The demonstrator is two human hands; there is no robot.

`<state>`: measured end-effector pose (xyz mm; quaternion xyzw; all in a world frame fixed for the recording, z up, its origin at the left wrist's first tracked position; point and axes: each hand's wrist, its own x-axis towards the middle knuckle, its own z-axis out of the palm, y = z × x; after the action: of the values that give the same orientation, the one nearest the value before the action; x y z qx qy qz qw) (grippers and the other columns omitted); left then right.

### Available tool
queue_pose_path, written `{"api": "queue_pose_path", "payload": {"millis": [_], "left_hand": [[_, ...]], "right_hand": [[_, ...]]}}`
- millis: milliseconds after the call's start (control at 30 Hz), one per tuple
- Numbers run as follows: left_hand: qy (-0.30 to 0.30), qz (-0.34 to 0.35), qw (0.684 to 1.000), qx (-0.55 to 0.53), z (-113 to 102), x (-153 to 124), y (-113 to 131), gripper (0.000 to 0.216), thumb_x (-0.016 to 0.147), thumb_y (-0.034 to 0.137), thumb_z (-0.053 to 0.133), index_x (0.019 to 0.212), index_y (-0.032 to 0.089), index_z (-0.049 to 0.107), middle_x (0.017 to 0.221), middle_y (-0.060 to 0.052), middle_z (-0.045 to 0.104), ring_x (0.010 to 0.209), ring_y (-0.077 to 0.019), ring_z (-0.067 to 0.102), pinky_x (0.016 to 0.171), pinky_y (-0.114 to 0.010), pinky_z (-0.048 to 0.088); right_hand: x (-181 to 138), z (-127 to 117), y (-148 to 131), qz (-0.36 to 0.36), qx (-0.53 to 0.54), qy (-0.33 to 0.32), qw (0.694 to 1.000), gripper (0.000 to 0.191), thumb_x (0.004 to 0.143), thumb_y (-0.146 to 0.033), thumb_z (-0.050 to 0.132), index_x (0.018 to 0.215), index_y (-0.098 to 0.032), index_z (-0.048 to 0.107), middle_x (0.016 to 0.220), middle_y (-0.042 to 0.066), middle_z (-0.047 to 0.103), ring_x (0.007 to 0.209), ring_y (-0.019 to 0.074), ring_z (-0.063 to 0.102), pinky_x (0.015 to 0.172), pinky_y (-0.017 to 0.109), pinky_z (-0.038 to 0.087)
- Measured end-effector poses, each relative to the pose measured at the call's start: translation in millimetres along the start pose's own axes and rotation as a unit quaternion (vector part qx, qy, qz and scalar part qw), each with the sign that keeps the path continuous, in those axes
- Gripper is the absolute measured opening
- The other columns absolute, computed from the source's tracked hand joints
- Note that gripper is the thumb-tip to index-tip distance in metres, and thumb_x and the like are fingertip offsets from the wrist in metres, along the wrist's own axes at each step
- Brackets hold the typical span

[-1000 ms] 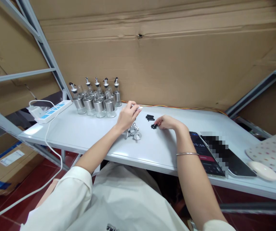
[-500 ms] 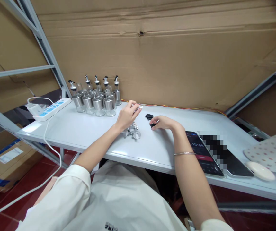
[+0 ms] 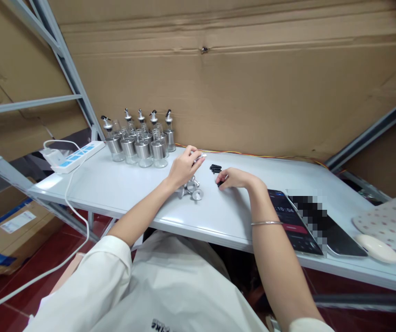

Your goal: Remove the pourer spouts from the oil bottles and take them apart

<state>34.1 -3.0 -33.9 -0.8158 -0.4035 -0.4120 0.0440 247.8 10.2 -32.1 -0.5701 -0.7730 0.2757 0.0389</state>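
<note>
While the left hand (image 3: 183, 167) is pinching a small silver spout (image 3: 199, 157) between thumb and fingertips and holding it just above the tabletop (image 3: 121, 189), the right hand (image 3: 236, 177) is lying palm-down a little to the side. Its curled fingertips are pressing on a black plug (image 3: 220, 183) that is sitting on the surface. Whether that pinch is closed around the plug or only touching it, I cannot tell, because the fingers are hiding most of it.

More loose black plugs (image 3: 215, 168) are lying just behind the right hand, near the back edge. A small heap of silver fittings (image 3: 191, 189) is resting right under the left wrist. A cluster of glass bottles (image 3: 142, 148) with spouted tops is standing at the far left of the tabletop, beside a white power strip (image 3: 76, 157). A phone (image 3: 292, 221) is lying near the right forearm, well apart from the parts.

As a judgement, parts this small are asking for fingertip work. The plug is best taken by its sides, so that one end is staying free. The spout is best held steady with its open end turned toward the right hand. The left wrist is hanging close over the silver fittings, so it is needing to stay raised to avoid scattering them.
</note>
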Motion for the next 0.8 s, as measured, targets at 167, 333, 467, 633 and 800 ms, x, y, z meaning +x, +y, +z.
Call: {"api": "queue_pose_path", "payload": {"millis": [167,333,467,633,800], "left_hand": [[-0.001,0.001,1.0,-0.003,1.5,-0.4,-2.3,0.034,0.094,0.042,0.034,0.095,0.018,0.058,0.103,-0.006,0.053,0.082,-0.0119,0.057,0.072,-0.022,0.044],[-0.002,-0.001,1.0,0.002,0.7,-0.6,-2.2,0.035,0.094,0.043,0.033,0.096,0.018,0.058,0.103,-0.006,0.053,0.082,-0.0122,0.057,0.072,-0.022,0.044],[-0.005,-0.001,1.0,0.002,0.3,-0.7,-1.7,0.034,0.094,0.042,0.034,0.096,0.018,0.058,0.104,-0.007,0.054,0.082,-0.0124,0.057,0.072,-0.022,0.044],[-0.007,-0.004,1.0,0.001,-0.4,0.0,-0.4,0.034,0.094,0.042,0.034,0.096,0.018,0.058,0.105,-0.007,0.054,0.081,-0.0123,0.057,0.071,-0.023,0.043],[-0.01,-0.003,1.0,0.002,-2.0,0.5,0.6,0.033,0.094,0.041,0.035,0.095,0.018,0.058,0.103,-0.007,0.054,0.08,-0.012,0.056,0.07,-0.022,0.043]], "right_hand": [[-1.1,-0.9,1.4,-0.007,0.001,-0.018,1.0,0.031,0.053,-0.02,0.069,0.084,-0.018,0.07,0.078,0.0,0.067,0.078,0.0163,0.06,0.071,0.023,0.046],[-2.3,-1.0,1.9,0.001,0.005,-0.028,1.0,0.031,0.051,-0.022,0.072,0.082,-0.019,0.07,0.078,0.0,0.067,0.077,0.0178,0.06,0.07,0.024,0.047],[-5.8,-3.0,0.7,0.016,0.025,-0.035,0.999,0.033,0.055,-0.028,0.074,0.086,-0.018,0.069,0.084,0.003,0.068,0.075,0.0171,0.059,0.063,0.024,0.046],[-5.4,-4.1,1.9,0.04,0.054,0.018,0.998,0.032,0.081,-0.044,0.054,0.082,-0.014,0.065,0.076,0.007,0.066,0.062,0.0133,0.054,0.061,0.025,0.044],[-2.1,-1.5,-0.3,0.03,0.02,0.025,0.999,0.02,0.079,-0.033,0.057,0.079,-0.014,0.066,0.073,0.003,0.066,0.063,0.0127,0.054,0.063,0.023,0.043]]}}
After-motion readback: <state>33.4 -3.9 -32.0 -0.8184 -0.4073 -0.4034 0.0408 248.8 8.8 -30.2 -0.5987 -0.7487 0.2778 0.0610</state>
